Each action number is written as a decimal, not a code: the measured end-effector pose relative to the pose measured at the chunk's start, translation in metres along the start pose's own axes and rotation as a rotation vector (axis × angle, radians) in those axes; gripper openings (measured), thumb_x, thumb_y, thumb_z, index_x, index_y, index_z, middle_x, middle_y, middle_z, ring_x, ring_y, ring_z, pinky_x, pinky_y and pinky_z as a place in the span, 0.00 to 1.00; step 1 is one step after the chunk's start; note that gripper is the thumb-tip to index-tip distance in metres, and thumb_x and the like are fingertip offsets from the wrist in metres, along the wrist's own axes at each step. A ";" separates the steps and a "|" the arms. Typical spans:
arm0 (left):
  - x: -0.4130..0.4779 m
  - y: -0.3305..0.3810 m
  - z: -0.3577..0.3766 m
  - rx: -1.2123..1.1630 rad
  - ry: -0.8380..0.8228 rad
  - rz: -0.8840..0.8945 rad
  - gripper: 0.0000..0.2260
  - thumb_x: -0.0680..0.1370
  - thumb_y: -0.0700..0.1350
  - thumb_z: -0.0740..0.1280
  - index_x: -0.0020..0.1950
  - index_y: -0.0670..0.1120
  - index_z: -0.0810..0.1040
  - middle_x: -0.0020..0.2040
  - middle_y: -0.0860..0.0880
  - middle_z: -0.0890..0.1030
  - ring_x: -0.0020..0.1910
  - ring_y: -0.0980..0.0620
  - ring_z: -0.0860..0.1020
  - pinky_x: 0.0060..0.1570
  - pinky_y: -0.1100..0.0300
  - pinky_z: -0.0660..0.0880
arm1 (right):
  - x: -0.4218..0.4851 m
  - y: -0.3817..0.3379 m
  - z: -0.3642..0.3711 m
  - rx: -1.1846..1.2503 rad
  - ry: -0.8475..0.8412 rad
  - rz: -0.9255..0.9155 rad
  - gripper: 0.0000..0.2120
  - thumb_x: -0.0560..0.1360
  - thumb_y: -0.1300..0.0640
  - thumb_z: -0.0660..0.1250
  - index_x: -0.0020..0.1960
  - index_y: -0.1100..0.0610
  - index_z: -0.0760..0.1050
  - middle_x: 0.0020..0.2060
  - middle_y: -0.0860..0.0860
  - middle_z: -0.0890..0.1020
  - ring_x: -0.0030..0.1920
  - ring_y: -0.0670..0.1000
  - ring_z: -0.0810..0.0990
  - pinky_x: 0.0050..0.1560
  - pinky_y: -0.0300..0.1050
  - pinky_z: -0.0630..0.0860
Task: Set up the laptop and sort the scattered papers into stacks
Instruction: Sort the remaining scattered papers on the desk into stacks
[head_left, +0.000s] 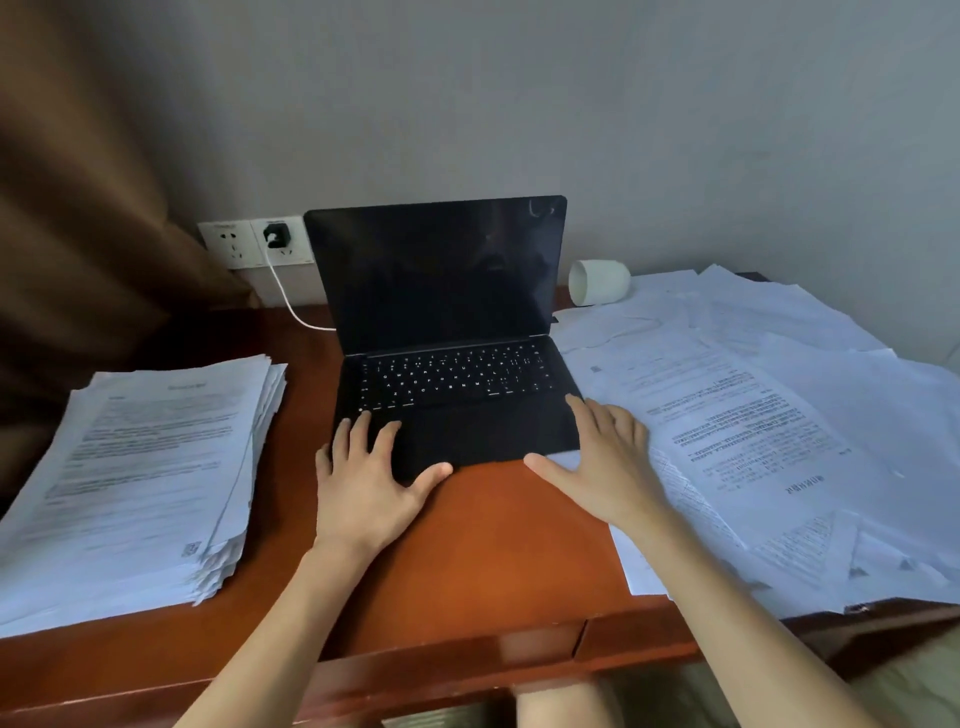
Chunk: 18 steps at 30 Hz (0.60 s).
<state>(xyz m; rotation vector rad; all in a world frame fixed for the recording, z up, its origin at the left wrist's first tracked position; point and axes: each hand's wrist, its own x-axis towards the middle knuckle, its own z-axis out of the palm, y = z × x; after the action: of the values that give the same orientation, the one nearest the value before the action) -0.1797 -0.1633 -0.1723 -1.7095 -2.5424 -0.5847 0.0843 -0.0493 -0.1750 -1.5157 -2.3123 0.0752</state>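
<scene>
Neither grip closes on anything. The left hand (371, 483) lies flat with straight, spread fingers on the front left corner of the matte black, slim-bodied laptop (436, 275), its thumb along the front edge. The right hand (608, 462) is just as flat and spread at the front right corner, with its thumb at the front edge and its outer fingers over the nearest printed sheet.

That laptop sits open at the middle of the glossy reddish-brown wooden surface (493, 545). Its glassy screen is dark and leans back toward the pale grey wall. The keys show small pale legends.

On the left rests a thick stack of white printed paper (135, 478), its edges roughly squared and slightly fanned. On the right, loose white printed sheets (779, 415) overlap at many angles, some creased, and spread to the surface's far and right edges.

A smooth white cylindrical cup (597, 283) lies on its side behind those sheets, beside the screen.

A black plug (276, 235) sits in a white plastic wall socket (254, 241). Its white cable (291, 301) curves down to the laptop's left side. A brown fabric curtain (78, 208) hangs in soft folds at the left.
</scene>
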 end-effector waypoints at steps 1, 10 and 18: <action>-0.001 0.001 -0.001 -0.001 0.000 -0.004 0.49 0.68 0.83 0.46 0.81 0.55 0.63 0.84 0.47 0.58 0.84 0.45 0.50 0.81 0.42 0.51 | 0.000 0.001 -0.001 0.007 -0.001 -0.005 0.46 0.72 0.22 0.53 0.80 0.49 0.54 0.77 0.48 0.63 0.75 0.54 0.56 0.75 0.56 0.56; -0.006 0.004 -0.005 -0.076 0.031 -0.053 0.44 0.71 0.79 0.58 0.79 0.52 0.68 0.83 0.46 0.62 0.83 0.45 0.55 0.81 0.43 0.53 | 0.002 0.004 -0.001 0.068 -0.006 -0.049 0.40 0.74 0.25 0.55 0.77 0.48 0.60 0.74 0.47 0.67 0.76 0.53 0.56 0.75 0.56 0.55; -0.007 0.001 -0.003 -0.051 0.069 -0.069 0.41 0.73 0.76 0.60 0.78 0.51 0.70 0.81 0.45 0.66 0.82 0.45 0.58 0.79 0.42 0.55 | 0.001 0.003 -0.002 0.063 -0.017 -0.077 0.36 0.77 0.28 0.55 0.77 0.49 0.61 0.75 0.47 0.66 0.76 0.52 0.55 0.75 0.54 0.54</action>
<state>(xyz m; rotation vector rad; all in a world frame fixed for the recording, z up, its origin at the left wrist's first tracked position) -0.1765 -0.1697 -0.1709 -1.5916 -2.5693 -0.7048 0.0872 -0.0475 -0.1734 -1.3987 -2.3557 0.1398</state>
